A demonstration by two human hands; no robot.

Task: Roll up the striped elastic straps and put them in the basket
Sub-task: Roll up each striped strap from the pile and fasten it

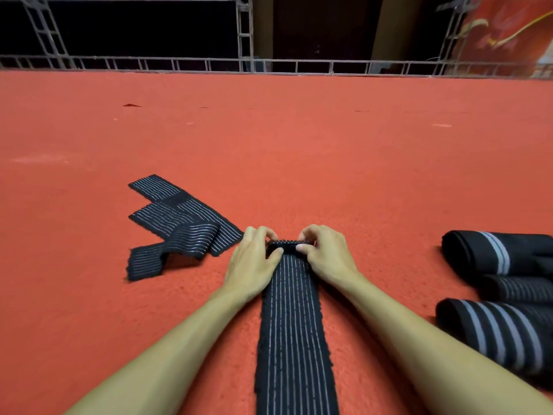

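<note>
A long black elastic strap with thin white stripes (291, 330) lies flat on the red carpet and runs from the bottom edge up to my hands. Its far end is curled into a small roll (288, 246). My left hand (254, 262) pinches the roll's left end with thumb and fingers. My right hand (324, 256) pinches the right end the same way. A second striped strap (182, 223) lies loosely folded on the carpet to the left of my hands. No basket is in view.
Several rolled black items with broader grey stripes (505, 298) lie at the right edge. The red carpet (299, 139) stretches far ahead to a low metal truss rail (269, 65). A red banner (508, 34) hangs at the back right.
</note>
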